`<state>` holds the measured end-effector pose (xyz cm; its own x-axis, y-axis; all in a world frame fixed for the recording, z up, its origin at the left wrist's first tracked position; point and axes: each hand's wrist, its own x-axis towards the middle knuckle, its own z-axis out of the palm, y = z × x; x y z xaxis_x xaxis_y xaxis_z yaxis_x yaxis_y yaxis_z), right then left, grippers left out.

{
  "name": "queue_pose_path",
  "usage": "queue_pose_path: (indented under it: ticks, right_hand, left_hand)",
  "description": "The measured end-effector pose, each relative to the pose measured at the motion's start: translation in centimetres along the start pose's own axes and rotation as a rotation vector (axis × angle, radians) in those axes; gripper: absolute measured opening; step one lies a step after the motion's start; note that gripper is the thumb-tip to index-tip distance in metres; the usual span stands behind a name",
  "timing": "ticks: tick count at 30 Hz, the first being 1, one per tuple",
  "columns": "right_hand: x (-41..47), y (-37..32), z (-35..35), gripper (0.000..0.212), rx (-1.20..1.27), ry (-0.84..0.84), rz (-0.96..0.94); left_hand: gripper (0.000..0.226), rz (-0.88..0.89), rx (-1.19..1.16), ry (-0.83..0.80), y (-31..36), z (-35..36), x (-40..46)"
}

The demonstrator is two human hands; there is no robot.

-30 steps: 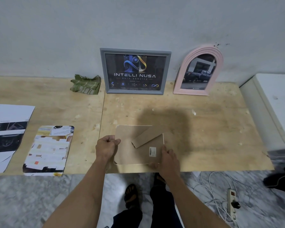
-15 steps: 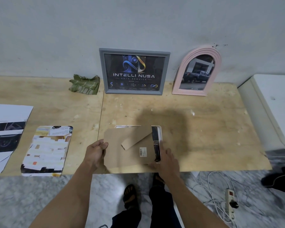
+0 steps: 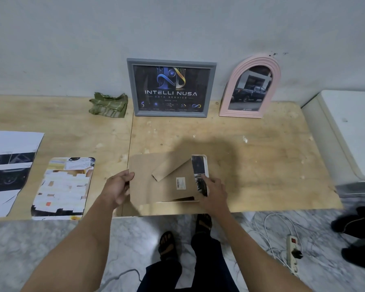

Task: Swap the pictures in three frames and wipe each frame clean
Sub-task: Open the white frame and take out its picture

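In the lower middle of the picture, the left hand (image 3: 118, 189) pinched the left edge of a brown cardboard backing board (image 3: 154, 180), with the thumb on top and the other fingers curled under it. The board was slid to the left and lifted a little at its near edge, and its folded stand flap (image 3: 170, 168) lay across it, with a small white label (image 3: 180, 183) just right of the flap's lower end. At the right side of the board a narrow strip of a dark picture (image 3: 198, 167) showed, and beside it the white rim of a face-down frame (image 3: 207, 165). The right hand (image 3: 213, 192) rested on this right edge with its fingers almost straight and pressing down; its grip held nothing closed around it.

At the top middle, a grey frame (image 3: 171, 87) with a dark logo print stood against the wall on the wooden desk (image 3: 261, 161). To its right stood a pink arched frame (image 3: 250, 87) with a photo of a dark pickup truck. To its left lay a crumpled green cloth (image 3: 109, 105). At the left of the picture, two printed sheets lay flat: a colourful print (image 3: 63, 186) and, partly cut by the edge, a black and white print (image 3: 9, 163).
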<state>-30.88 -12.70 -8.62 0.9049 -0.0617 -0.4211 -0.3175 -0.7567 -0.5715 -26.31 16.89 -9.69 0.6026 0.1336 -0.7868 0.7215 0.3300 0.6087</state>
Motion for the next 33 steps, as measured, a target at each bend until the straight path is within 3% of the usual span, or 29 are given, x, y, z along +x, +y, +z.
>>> queue_pose_path:
  ticks: [3, 7, 11, 14, 17, 20, 22, 24, 28, 33]
  right_hand:
    - [0.2, -0.9, -1.4, 0.027, 0.442, 0.009, 0.108]
    - [0.3, 0.3, -3.7, 0.020, 0.501, 0.199, 0.239]
    - [0.7, 3.7, -6.3, 0.019, 0.471, 0.244, 0.295]
    - [0.6, 7.0, -9.2, 0.017, 0.449, 0.336, 0.347]
    - [0.6, 11.3, -12.4, 0.018, 0.435, 0.392, 0.430]
    - [0.4, 14.8, -14.8, 0.021, 0.395, 0.378, 0.487]
    - [0.4, 16.6, -16.1, 0.021, 0.365, 0.350, 0.523]
    - [0.6, 18.0, -16.7, 0.020, 0.354, 0.318, 0.553]
    - [1.3, 19.2, -16.5, 0.025, 0.250, 0.319, 0.542]
    - [1.7, 19.0, -16.1, 0.025, 0.191, 0.344, 0.592]
  left_hand:
    - [0.028, 0.005, -0.018, -0.046, 0.2, 2.3, -0.8]
    - [0.023, 0.020, 0.015, -0.069, 0.3, 6.5, -1.8]
    - [0.011, 0.117, 0.258, -0.033, -0.2, 11.6, -2.0]
    - [0.041, 0.230, 0.400, -0.127, -1.2, 16.6, -2.1]
    - [0.042, 0.253, 0.492, -0.202, -2.9, 21.9, -2.2]
    - [0.012, 0.246, 0.563, -0.185, -5.1, 25.6, -2.2]
    - [0.014, 0.256, 0.651, -0.161, -6.7, 27.4, -2.3]
    - [0.030, 0.258, 0.689, -0.143, -7.9, 28.5, -2.3]
    - [0.007, 0.314, 0.886, -0.086, -9.0, 29.9, -1.9]
    - [0.008, 0.373, 0.971, 0.036, -9.8, 30.8, -2.3]
